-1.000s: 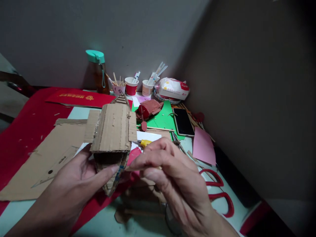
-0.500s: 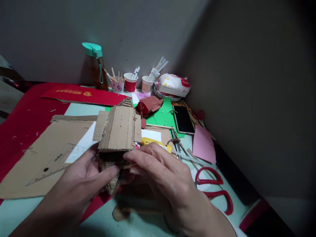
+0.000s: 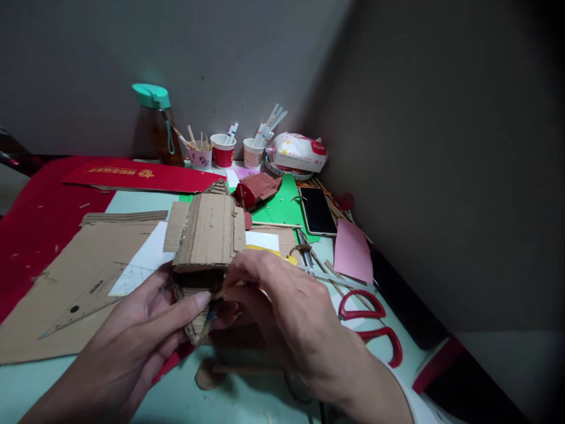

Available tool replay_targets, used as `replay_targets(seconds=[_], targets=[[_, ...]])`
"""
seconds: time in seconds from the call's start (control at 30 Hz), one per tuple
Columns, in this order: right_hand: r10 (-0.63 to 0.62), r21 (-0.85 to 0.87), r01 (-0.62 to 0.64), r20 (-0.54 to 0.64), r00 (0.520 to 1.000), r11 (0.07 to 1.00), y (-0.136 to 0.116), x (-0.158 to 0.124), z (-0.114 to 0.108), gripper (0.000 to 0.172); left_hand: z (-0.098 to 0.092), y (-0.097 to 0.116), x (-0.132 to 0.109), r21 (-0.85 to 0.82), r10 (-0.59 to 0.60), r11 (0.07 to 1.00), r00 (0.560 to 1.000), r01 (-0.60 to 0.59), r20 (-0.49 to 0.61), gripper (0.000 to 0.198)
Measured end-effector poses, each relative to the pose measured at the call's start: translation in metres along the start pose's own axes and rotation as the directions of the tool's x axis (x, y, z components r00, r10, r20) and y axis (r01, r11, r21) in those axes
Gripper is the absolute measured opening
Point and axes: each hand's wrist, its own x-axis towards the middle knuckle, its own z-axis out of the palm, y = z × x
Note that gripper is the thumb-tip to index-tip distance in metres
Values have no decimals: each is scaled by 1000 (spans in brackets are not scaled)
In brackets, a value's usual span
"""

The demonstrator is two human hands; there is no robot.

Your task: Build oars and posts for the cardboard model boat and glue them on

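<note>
A cardboard model with a boxy corrugated roof and a pointed near end is held up over the table. My left hand grips its left side and underside, the thumb resting at the pointed end. At the right edge of the model's dark opening, my right hand pinches with bent fingers; whatever lies between the fingertips is too small or hidden to make out. Just behind the right hand lies a yellow tube-like thing, partly covered by it. A wooden stick with a round brown end lies below the hands.
Red-handled scissors and a pink paper lie to the right, near a phone. A clear set square rests on cardboard at left. Behind stand a bottle, paper cups and a tissue pack.
My right hand has turned, its fingers bending more steeply at the model's right edge. The whole scene has shifted slightly left in view. The left hand keeps its hold.
</note>
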Motion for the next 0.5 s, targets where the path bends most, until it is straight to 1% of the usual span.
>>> replay_targets(seconds=[0.07, 0.23, 0.3, 0.4, 0.5], targets=[[-6, -1, 6, 15, 1000, 1000, -1, 1, -1, 14, -3, -1, 1, 15, -1, 1000, 1000, 1, 7, 95], [-85, -7, 85, 51, 995, 996, -4, 6, -6, 15, 7, 1, -2, -53, 66, 996, 993, -71, -94, 96], [-83, -13, 84, 73, 994, 996, -4, 6, -7, 17, 9, 2, -3, -44, 80, 995, 991, -84, -103, 97], [-76, -13, 76, 39, 996, 997, -5, 5, -4, 23, 6, 3, -4, -19, 60, 998, 990, -63, -128, 95], [-78, 25, 80, -81, 994, 996, -4, 3, 0, 25, 3, 4, -6, 20, 69, 998, 983, -67, -170, 93]])
